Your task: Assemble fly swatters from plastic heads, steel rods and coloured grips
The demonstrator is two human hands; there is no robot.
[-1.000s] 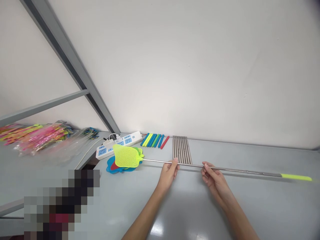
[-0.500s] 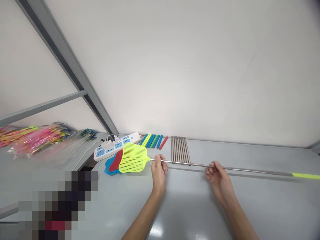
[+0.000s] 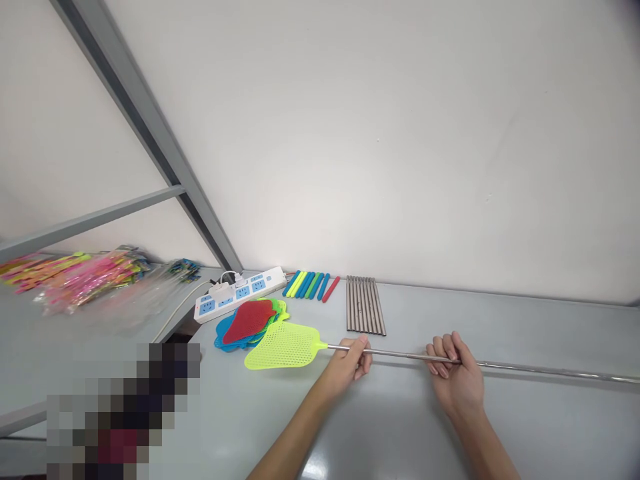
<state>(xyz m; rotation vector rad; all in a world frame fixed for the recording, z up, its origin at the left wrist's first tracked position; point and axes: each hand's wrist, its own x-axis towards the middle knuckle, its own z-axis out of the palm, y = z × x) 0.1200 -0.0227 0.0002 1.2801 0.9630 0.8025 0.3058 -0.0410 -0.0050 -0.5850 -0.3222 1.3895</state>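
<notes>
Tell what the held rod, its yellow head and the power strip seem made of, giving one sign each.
Rod: probably metal, polished, from its silvery shine. Head: likely thin plastic, evenly yellow and perforated; finish unclear. Power strip: apparently hard plastic, smooth, judging by its even white surface.

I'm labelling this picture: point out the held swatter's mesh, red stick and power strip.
Held swatter's mesh (image 3: 285,347), head view: its centre.
Red stick (image 3: 331,289), head view: midway along its length.
Power strip (image 3: 241,293), head view: middle of its top.
</notes>
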